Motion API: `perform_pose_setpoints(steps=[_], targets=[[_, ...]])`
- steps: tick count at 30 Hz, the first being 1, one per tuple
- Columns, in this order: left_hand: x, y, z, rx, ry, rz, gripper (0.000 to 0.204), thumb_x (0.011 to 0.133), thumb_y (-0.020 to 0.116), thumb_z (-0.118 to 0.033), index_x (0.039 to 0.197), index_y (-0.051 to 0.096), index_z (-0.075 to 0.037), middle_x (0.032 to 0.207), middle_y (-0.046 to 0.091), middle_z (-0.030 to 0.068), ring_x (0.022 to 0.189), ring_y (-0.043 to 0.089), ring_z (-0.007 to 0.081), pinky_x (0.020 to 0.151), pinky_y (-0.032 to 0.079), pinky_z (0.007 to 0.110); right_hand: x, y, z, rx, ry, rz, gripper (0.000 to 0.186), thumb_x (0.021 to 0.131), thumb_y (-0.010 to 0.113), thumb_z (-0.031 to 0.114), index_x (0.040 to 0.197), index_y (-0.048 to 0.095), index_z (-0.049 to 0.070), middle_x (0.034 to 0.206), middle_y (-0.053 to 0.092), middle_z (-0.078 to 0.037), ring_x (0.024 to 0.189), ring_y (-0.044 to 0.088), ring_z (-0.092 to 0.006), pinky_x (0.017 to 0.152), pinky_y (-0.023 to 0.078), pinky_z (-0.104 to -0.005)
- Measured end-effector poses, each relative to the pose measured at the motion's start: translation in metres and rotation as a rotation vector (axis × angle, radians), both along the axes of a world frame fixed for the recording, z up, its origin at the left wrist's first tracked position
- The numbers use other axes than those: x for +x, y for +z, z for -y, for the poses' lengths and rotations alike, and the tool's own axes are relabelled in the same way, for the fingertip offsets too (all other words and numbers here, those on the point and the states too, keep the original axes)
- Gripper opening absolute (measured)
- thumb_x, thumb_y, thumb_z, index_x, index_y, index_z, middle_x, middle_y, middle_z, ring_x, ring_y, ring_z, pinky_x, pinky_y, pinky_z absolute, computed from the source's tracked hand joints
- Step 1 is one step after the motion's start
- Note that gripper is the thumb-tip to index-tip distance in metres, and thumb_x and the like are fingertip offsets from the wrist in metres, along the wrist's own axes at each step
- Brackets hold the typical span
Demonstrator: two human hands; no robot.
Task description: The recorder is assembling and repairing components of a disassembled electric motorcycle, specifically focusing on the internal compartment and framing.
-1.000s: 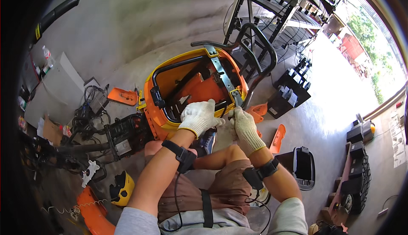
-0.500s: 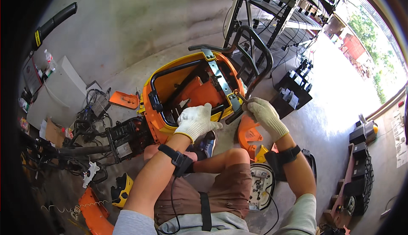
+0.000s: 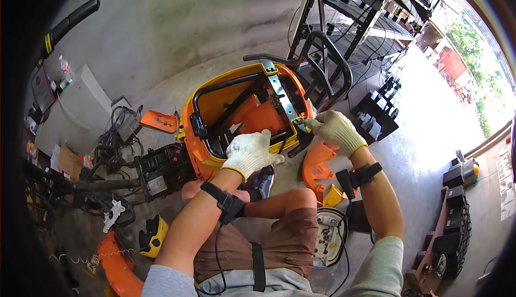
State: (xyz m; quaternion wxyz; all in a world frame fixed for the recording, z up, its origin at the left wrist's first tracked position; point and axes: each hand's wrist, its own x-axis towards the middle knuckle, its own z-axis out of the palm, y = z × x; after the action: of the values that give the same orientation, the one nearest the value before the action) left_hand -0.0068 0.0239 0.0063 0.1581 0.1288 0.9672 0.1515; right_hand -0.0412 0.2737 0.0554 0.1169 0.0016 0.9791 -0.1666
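Observation:
An orange and yellow scooter body shell (image 3: 215, 87) stands before me, its top opening framed by a black tube (image 3: 228, 84) and crossed by a flat metal bracket (image 3: 279, 92). My left hand (image 3: 246, 153), in a white knit glove, lies on the shell's near rim, thumb and forefinger spread apart. At the bracket's near right end, my gloved right hand (image 3: 334, 130) has its fingers pinched together by a bolted corner. Whatever they hold is small, dark and mostly covered by the glove. Inside the shell sits an orange inner panel (image 3: 260, 118).
Right of the shell rises a bent black tube rail (image 3: 344, 71), with metal shelving (image 3: 360, 12) behind. Orange trim (image 3: 317, 170) and a round tray of small parts (image 3: 329, 238) lie near my legs. Left are a black scooter frame (image 3: 161, 173) and a white cabinet (image 3: 75, 109).
My right hand has moved slightly up and closer over the bracket's end, covering the dark stick-like thing that showed there before. The left hand stays on the rim. The view has shifted slightly.

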Motion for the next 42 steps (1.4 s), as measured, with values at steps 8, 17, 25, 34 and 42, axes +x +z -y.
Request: perform_pose_setpoints(steps=[8,17,25,34,42], targets=[[0.0,0.0,0.001,0.033,0.025,0.032,0.076,0.085,0.078,-0.067,0.128,0.065,-0.006,0.115,0.078,0.0199,0.109,0.076,0.0409,0.093,0.06,0.054,-0.012,-0.011,-0.009,-0.114,0.061,0.008,0.072,0.093,0.069,0.07,0.084,0.078,-0.001,0.077,0.073,-0.018,0.077,0.073,-0.0317,0.081,0.057,-0.0424],[-0.001,-0.006,0.003,0.049,-0.01,0.008,0.075,0.086,0.076,-0.065,0.128,0.064,-0.004,0.115,0.078,0.0185,0.107,0.078,0.0391,0.085,0.062,0.056,0.004,-0.007,-0.005,-0.194,-0.151,0.232,0.076,0.095,0.066,0.073,0.07,0.071,0.001,0.058,0.058,-0.005,0.055,0.058,-0.0179,0.051,0.048,-0.0375],[0.0,-0.008,0.008,0.126,-0.009,-0.003,0.068,0.084,0.079,-0.058,0.125,0.069,-0.004,0.113,0.079,0.0196,0.106,0.078,0.0391,0.087,0.063,0.053,0.014,-0.047,-0.003,-0.16,-0.211,-0.051,0.077,0.097,0.059,0.073,0.077,0.076,0.0,0.065,0.066,-0.013,0.067,0.069,-0.0269,0.07,0.053,-0.0415],[0.003,-0.013,0.013,0.228,0.014,-0.065,0.058,0.078,0.091,-0.049,0.117,0.079,-0.008,0.111,0.081,0.017,0.104,0.08,0.0353,0.086,0.065,0.047,0.032,-0.058,0.015,0.021,-0.314,-0.244,0.077,0.1,0.053,0.073,0.085,0.083,0.004,0.072,0.073,-0.017,0.075,0.074,-0.0347,0.077,0.055,-0.0471],[-0.003,-0.027,0.007,0.195,-0.026,-0.127,0.048,0.078,0.09,-0.048,0.11,0.085,-0.013,0.11,0.083,0.0108,0.102,0.081,0.0291,0.084,0.065,0.044,0.052,-0.07,0.037,0.114,-0.297,-0.369,0.077,0.105,0.047,0.068,0.091,0.08,0.0,0.085,0.075,-0.025,0.086,0.073,-0.0435,0.079,0.053,-0.0536]])
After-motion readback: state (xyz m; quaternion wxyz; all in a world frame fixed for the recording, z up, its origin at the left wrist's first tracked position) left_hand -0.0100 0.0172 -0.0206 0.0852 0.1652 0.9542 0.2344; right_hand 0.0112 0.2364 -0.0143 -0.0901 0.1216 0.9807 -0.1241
